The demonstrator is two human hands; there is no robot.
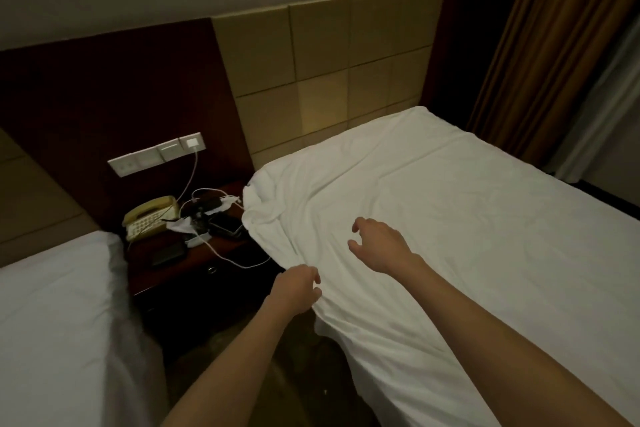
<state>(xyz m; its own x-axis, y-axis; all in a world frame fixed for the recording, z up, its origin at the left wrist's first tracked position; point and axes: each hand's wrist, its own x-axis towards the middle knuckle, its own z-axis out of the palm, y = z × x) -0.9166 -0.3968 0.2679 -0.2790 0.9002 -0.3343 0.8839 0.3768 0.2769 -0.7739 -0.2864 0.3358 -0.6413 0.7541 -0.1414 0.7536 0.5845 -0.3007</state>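
Most of the sheet [467, 211] already lies spread over the bed [374, 388], reaching up to the headboard [329, 80] and across to the far side by the curtain [554, 45]. That part looks nearly done, with only shallow creases running across the middle.

What is left is the near side. The corner [263, 204] closest to the phone [150, 218] is bunched and rumpled, not pulled flat or tucked. From there a loose fold runs down the edge to the left hand [294, 289]. Below that hand the sheet hangs slack over the side of the bed, with a wavy, untucked hem.

The left hand is at the sheet's edge with its fingers curled, and appears to pinch the cloth there. The right hand [379, 246] hovers just above the sheet, a little further in. Its fingers are loosely bent and apart, and it has hold of nothing. Whether its fingertips touch the cloth cannot be told.

By my reading, the spreading is well past halfway. The corner still needs drawing out, the near edge needs pulling taut, and the creases need smoothing. No tucking is visible on this side. A second bed [59, 322] stands to the left, apart from this work.
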